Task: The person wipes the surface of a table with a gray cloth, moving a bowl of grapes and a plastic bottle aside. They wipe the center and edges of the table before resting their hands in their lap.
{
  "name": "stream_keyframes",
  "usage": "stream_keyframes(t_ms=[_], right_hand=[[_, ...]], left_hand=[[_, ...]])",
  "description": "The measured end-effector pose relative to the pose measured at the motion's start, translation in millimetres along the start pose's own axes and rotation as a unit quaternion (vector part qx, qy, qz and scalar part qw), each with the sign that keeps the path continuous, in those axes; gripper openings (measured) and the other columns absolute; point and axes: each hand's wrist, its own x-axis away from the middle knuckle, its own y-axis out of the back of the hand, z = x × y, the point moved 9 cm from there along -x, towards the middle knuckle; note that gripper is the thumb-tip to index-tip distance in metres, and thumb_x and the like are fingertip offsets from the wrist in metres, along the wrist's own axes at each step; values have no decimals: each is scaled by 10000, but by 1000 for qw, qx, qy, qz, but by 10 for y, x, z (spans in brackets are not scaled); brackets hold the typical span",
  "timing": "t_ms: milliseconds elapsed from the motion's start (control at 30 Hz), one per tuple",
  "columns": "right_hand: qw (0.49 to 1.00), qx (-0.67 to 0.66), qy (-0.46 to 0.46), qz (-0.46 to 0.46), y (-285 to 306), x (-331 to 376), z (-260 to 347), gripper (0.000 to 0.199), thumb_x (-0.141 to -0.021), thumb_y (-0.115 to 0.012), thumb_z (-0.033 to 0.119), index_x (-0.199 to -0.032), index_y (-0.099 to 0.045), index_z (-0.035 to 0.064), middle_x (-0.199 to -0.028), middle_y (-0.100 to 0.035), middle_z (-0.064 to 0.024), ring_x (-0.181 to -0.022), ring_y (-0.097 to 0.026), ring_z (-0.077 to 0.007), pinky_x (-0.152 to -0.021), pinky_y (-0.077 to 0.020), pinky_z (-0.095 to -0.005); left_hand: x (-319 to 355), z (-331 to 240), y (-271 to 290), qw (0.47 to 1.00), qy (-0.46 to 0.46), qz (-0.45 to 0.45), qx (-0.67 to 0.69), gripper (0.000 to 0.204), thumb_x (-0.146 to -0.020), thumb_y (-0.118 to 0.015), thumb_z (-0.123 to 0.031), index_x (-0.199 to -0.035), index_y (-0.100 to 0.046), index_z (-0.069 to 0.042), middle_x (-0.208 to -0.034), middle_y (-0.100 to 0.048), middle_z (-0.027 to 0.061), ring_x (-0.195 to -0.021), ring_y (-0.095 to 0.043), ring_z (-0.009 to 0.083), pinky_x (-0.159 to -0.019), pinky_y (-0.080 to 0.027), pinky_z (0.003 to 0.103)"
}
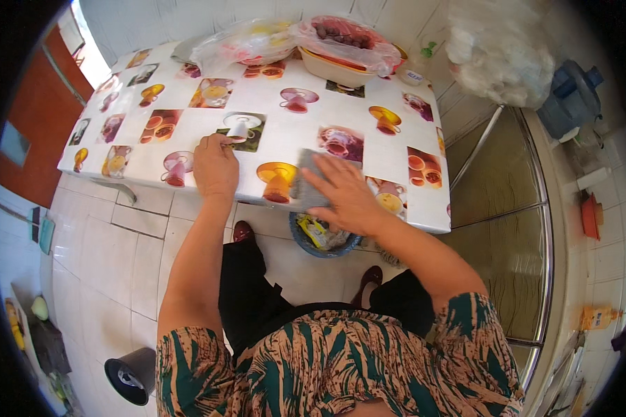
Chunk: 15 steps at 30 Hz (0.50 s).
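The left hand (215,167) is rested on the printed tablecloth (381,154), fingers curled (whether anything is gripped cannot be told); near the tablecloth's front edge, a grey cloth (311,194) is partly covered by the right hand (348,198), fingers extended, thumb apart.

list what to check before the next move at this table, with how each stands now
1. Right hand on the grey cloth: ok, palm down with fingers spread over it.
2. Left hand free of any item: cannot tell, its curled fingertips are partly hidden.
3. Cream bowl out of the hands' way: ok, at the back of the table, apart from both.
4. Bottle with green top upright: ok, near the back right corner.
5. Blue basin empty: not ok, a yellow wrapper shows inside.
6. Underside of the cloth clean: cannot tell, hidden.
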Motion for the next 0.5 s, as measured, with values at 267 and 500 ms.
stream_keyframes(t_ms=[267, 500], right_hand=[[997, -66, 2, -32, -194, -454, 233, 656, -856, -654, 342, -1437, -410, 160, -1501, -340, -159, -1394, -312, -310, -1123, -259, -453], [948, 72, -303, -67, 503, 1228, -1799, 613, -902, -559, 380, -1440, -410, 126, -1456, -394, -188, -1363, -352, -336, -1109, -254, -485]], left_hand=[[-43, 10, 34, 1000, 13, 20, 9, 110, -841, -543, -44, -904, -618, -94, -916, -610, 120, -890, -576, 330, -772, -455, 433], [-44, -69, 28, 1000, -1, 9, 10, 89, -824, -571, -54, -904, -599, -80, -918, -594, 111, -894, -558, 312, -791, -450, 424]])
